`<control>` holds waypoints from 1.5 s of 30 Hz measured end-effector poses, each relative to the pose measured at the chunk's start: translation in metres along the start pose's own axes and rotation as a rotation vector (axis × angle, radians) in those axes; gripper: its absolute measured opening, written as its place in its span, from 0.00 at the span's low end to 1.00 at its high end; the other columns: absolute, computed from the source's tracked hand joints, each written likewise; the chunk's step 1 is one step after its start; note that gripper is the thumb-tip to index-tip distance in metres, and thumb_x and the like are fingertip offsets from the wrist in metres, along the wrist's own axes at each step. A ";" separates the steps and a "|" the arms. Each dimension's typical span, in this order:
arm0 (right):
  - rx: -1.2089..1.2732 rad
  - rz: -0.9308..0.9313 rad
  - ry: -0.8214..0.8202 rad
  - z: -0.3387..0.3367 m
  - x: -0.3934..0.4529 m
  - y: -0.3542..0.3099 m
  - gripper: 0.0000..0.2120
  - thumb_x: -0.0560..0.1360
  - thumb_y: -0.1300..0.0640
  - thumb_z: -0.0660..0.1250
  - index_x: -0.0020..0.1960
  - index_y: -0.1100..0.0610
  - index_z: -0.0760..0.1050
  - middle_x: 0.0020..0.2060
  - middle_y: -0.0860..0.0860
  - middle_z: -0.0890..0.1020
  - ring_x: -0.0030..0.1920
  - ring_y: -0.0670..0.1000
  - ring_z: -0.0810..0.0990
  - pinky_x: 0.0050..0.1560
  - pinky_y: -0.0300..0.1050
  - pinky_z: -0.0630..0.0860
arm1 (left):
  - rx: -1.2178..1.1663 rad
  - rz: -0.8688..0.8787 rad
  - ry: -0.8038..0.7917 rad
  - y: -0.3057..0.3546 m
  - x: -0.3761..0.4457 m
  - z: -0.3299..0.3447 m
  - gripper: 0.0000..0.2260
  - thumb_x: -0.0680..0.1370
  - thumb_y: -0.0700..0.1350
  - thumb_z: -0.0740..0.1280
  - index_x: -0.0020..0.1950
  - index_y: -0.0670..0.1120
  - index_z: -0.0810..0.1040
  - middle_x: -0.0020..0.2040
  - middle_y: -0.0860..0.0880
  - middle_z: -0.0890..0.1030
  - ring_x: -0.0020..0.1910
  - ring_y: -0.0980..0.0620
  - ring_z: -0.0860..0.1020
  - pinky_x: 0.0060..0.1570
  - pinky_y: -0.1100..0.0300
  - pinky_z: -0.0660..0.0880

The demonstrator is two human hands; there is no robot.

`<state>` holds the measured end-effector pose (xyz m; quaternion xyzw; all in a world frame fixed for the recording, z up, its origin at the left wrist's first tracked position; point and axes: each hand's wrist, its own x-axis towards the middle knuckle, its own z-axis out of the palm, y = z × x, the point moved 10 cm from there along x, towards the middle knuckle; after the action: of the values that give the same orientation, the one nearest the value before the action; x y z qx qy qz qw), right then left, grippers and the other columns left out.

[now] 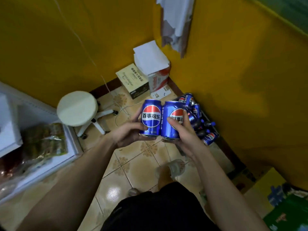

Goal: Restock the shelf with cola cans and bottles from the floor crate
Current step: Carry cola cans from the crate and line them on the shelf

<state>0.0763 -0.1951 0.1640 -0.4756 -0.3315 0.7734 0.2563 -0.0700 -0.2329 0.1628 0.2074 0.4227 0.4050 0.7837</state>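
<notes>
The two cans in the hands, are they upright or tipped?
Upright: the left can and right can show level logos, tops up.

Person: bare forearms, no sleeves; left hand (128, 133) and right hand (185, 135) ungloved, no rings. Black fabric shorts (158, 209) below the wrists; pale grey slip-on sandal (175, 168) beneath right hand.

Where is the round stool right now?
The stool stands on the tiled floor left of centre in the head view, by the yellow wall, between the white shelf and the left hand holding a can.
</notes>
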 end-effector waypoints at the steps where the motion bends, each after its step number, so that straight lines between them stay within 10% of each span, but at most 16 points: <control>1: -0.036 -0.003 -0.041 0.025 -0.006 0.005 0.30 0.75 0.51 0.73 0.70 0.36 0.62 0.63 0.49 0.80 0.57 0.54 0.84 0.52 0.63 0.82 | -0.018 0.033 0.027 0.001 -0.024 -0.011 0.39 0.72 0.34 0.70 0.76 0.63 0.64 0.73 0.42 0.72 0.68 0.34 0.74 0.63 0.33 0.72; 8: -0.178 0.090 -0.316 0.216 -0.053 0.066 0.24 0.77 0.42 0.66 0.70 0.47 0.69 0.61 0.54 0.82 0.55 0.59 0.84 0.45 0.59 0.82 | -0.113 0.293 0.339 -0.004 -0.221 -0.105 0.37 0.70 0.50 0.78 0.75 0.61 0.66 0.70 0.44 0.76 0.65 0.37 0.77 0.55 0.35 0.77; 17: -0.321 0.146 -0.625 0.427 -0.104 0.125 0.18 0.81 0.47 0.60 0.70 0.46 0.69 0.62 0.51 0.82 0.59 0.59 0.82 0.51 0.69 0.79 | -0.222 0.636 0.629 -0.008 -0.438 -0.183 0.38 0.67 0.51 0.79 0.74 0.60 0.68 0.71 0.46 0.75 0.64 0.39 0.78 0.53 0.36 0.77; 35: -0.569 0.190 -1.228 0.760 -0.134 0.190 0.20 0.81 0.50 0.63 0.71 0.42 0.63 0.57 0.47 0.82 0.47 0.44 0.86 0.39 0.46 0.82 | -0.383 0.994 1.244 0.026 -0.686 -0.318 0.31 0.74 0.42 0.68 0.75 0.61 0.66 0.70 0.46 0.76 0.65 0.39 0.78 0.52 0.37 0.78; 45: -0.625 0.308 -1.512 0.898 -0.223 0.267 0.20 0.77 0.48 0.66 0.67 0.40 0.67 0.56 0.47 0.83 0.51 0.49 0.86 0.49 0.64 0.82 | -0.429 1.136 1.512 -0.005 -0.828 -0.334 0.29 0.74 0.43 0.66 0.74 0.61 0.68 0.68 0.47 0.77 0.62 0.42 0.80 0.52 0.38 0.80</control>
<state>-0.6657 -0.7683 0.3821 0.0830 -0.5448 0.7831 -0.2881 -0.6058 -0.9126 0.3827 -0.0816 0.5689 0.8182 0.0136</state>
